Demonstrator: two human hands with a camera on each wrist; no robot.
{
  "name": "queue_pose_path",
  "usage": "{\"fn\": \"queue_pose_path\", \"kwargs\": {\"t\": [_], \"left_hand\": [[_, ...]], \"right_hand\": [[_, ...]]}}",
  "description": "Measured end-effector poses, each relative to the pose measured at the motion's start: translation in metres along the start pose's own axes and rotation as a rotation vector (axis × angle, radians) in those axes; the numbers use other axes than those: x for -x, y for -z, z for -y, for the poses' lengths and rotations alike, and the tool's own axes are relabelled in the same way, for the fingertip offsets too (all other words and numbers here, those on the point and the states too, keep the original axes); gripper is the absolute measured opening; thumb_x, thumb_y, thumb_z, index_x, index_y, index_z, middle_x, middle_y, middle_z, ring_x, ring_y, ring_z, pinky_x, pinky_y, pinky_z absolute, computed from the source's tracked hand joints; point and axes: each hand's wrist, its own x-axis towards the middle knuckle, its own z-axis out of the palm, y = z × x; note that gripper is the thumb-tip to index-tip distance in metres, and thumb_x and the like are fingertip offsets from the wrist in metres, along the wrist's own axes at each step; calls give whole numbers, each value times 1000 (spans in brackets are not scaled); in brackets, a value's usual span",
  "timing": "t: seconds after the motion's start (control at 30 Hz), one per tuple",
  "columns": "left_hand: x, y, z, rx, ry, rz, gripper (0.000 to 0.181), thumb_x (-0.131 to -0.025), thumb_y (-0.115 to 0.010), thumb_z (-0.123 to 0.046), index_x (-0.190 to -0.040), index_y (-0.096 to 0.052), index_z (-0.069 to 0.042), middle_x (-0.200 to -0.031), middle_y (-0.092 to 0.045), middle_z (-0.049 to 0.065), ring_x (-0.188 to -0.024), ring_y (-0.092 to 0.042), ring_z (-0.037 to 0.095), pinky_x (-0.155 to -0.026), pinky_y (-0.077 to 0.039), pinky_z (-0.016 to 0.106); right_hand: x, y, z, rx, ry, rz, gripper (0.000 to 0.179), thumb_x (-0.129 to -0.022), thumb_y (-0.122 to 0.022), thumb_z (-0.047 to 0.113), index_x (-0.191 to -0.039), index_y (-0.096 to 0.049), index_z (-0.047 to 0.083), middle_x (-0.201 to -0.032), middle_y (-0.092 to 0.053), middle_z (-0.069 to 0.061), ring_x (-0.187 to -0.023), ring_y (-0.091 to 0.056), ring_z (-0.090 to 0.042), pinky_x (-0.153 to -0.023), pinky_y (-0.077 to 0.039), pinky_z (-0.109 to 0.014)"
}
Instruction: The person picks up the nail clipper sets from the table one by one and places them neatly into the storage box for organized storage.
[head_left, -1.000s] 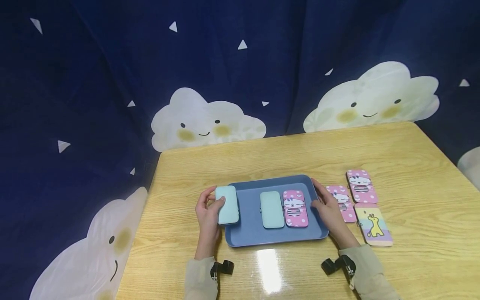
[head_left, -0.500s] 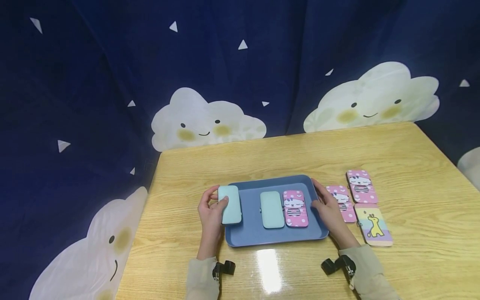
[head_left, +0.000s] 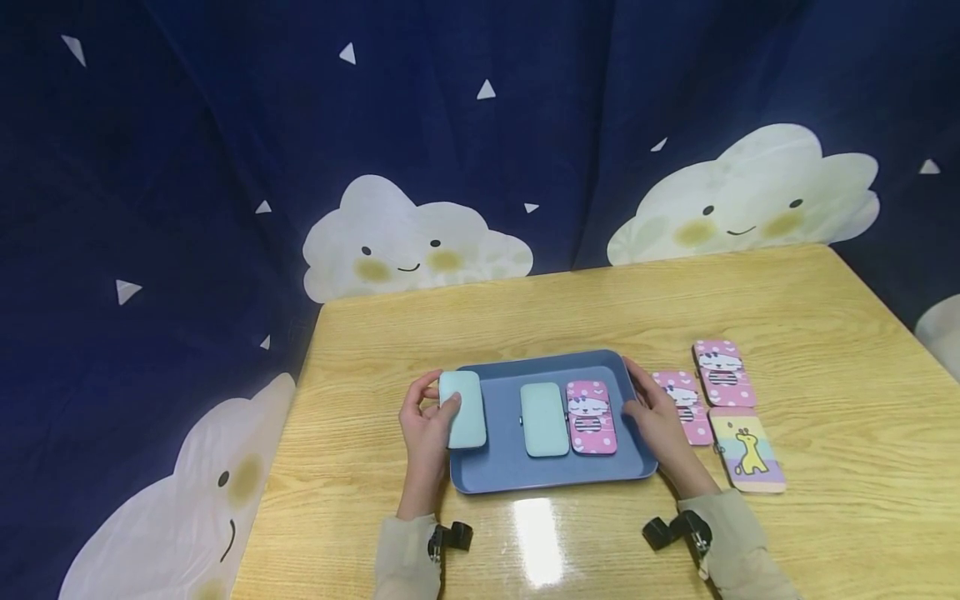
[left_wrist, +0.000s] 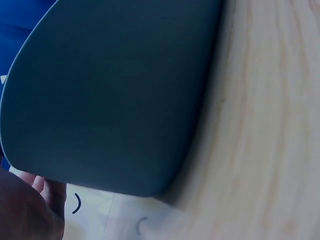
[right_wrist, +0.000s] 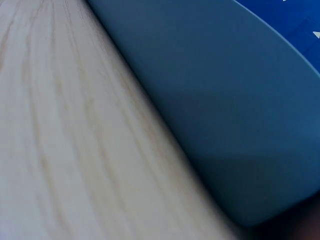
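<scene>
In the head view my left hand [head_left: 426, 421] holds a mint-green hinged case [head_left: 462, 408] over the left rim of a blue tray [head_left: 498, 471]. The thumb lies on the case's top face. My right hand [head_left: 662, 421] grips the tray's right end, thumb over the rim and fingers along the outside. Inside the tray, another mint case [head_left: 544, 419] lies beside a pink cat-print case [head_left: 591, 417]. The left wrist view shows the tray's outer wall [left_wrist: 110, 100] with part of my left hand [left_wrist: 30, 207]. Tray wall [right_wrist: 240, 110] also fills much of the right wrist view.
Right of the tray, on the wooden table [head_left: 375, 333], lie a pink cat case [head_left: 693, 417] partly behind my right hand, a second pink case [head_left: 723, 372], and a giraffe-print case [head_left: 747, 450]. A dark blue cloud-patterned curtain [head_left: 450, 133] hangs behind the table.
My left hand has moved slightly right with the mint case, which now reaches a little farther over the tray. The tray and my right hand have stayed in place.
</scene>
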Motion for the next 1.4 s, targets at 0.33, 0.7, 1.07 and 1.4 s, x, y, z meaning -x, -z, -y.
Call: {"fn": "queue_pose_path", "kwargs": {"t": [0.33,0.7,1.07,1.4], "left_hand": [[5,-4,-5,-4,3,28,45,-83,-67,10,-127,-62,-3,-98,-51,12,-57,-62,11,-55,-55,28],[6,-9,-3,-56,-7,27,47,-81,-68,10,-125,-64,-5,-95,-51,10,-54,-59,11,-50,-52,28],[6,-13,-1,-100,-26,34,46,-81,-70,8,-124,-65,-6,-95,-51,10,-50,-51,8,-47,-48,25],[20,-21,-32,-185,-56,64,44,-80,-68,10,-124,-62,3,-94,-50,17,-49,-44,5,-47,-44,21]], "right_hand": [[0,0,-2,-3,5,-3,72,-88,-45,-11,-156,-29,5,-160,-27,-16,-148,-21,-32,-103,-24,-5],[0,-1,-2,-4,8,-6,72,-87,-46,-11,-155,-30,6,-160,-27,-16,-148,-21,-32,-103,-24,-4],[0,0,-1,-11,6,1,72,-88,-45,-11,-156,-29,7,-161,-25,-15,-148,-19,-32,-104,-23,-5],[0,0,-1,-1,17,1,72,-88,-45,-11,-156,-29,6,-161,-26,-16,-148,-20,-32,-104,-23,-6]]}}
